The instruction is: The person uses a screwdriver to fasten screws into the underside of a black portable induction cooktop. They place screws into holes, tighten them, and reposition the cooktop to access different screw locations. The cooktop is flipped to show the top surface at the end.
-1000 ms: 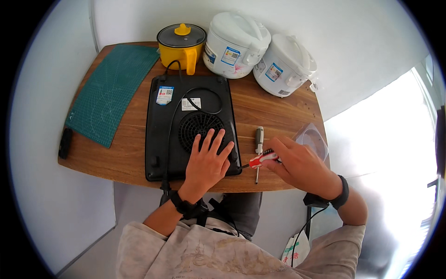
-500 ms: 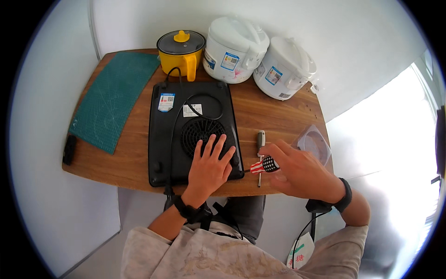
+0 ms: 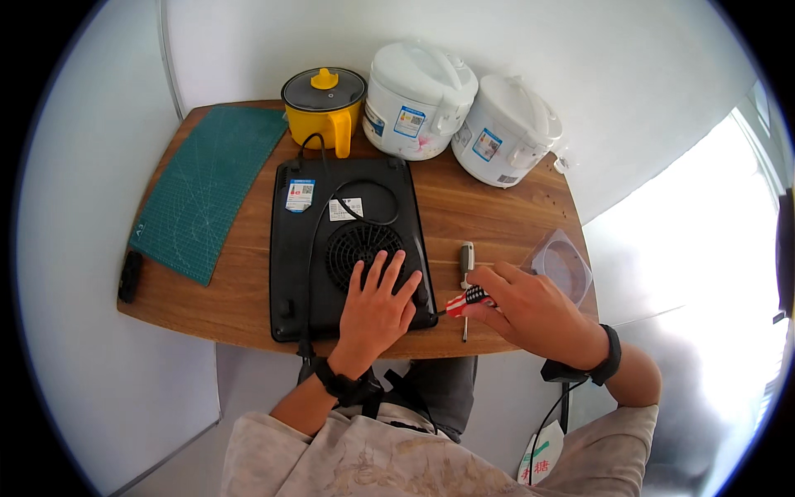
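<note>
A black induction cooker point(image 3: 290, 248) lies bottom up on the table, its round fan grille point(image 3: 341, 248) showing and its black power cord point(image 3: 310, 273) looped across it. My left hand point(image 3: 377, 311) rests flat with spread fingers on the cooker, over the lower part of the grille. At the cooker's near right side, my right hand point(image 3: 542, 315) grips a screwdriver point(image 3: 458, 306) with a red, white and black patterned handle. Its shaft points left to the cooker's edge; the exact tip contact is too small to make out. Beneath that hand lies a second screwdriver point(image 3: 467, 257) with a grey handle.
A yellow pot point(image 3: 319, 124) with a glass lid and two white rice cookers point(image 3: 414, 108) point(image 3: 501, 141) line the back. Green cutting mat point(image 3: 211, 186) at left, a small black object point(image 3: 130, 277) by its near corner. A clear plastic container point(image 3: 563, 265) sits at right on the wooden table point(image 3: 248, 319).
My right fingers have closed more tightly round the screwdriver handle, which appears turned a little. My left hand stays on the cooker. The whole view has shifted slightly.
</note>
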A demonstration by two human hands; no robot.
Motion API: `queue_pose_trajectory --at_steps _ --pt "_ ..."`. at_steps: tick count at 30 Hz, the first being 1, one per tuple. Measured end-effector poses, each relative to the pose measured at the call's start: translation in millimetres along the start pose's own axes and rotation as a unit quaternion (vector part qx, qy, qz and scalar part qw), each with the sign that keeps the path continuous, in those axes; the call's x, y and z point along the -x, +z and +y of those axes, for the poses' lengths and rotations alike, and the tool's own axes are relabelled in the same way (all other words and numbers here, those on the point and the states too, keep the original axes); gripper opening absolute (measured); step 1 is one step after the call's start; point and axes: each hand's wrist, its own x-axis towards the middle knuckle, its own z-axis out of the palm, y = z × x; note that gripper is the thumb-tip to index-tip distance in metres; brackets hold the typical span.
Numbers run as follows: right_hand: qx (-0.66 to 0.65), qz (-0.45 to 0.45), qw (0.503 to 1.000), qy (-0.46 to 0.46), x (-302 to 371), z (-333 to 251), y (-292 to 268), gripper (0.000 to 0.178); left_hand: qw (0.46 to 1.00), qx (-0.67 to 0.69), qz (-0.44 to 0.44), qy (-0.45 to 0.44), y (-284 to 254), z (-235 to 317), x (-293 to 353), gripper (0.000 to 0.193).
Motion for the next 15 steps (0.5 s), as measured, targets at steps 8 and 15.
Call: queue_pose_trajectory --at_steps 8,15 --pt "0.024 -0.018 0.999 0.015 1.3 -8.4 -3.3 0.041 1.0 -0.003 0.0 0.0 2.0 -0.7 0.5 0.041" --pt "-0.02 0.066 0.995 -0.077 0.7 -3.6 -1.4 0.04 1.0 -0.001 0.0 0.002 1.7 -0.1 0.5 0.041"
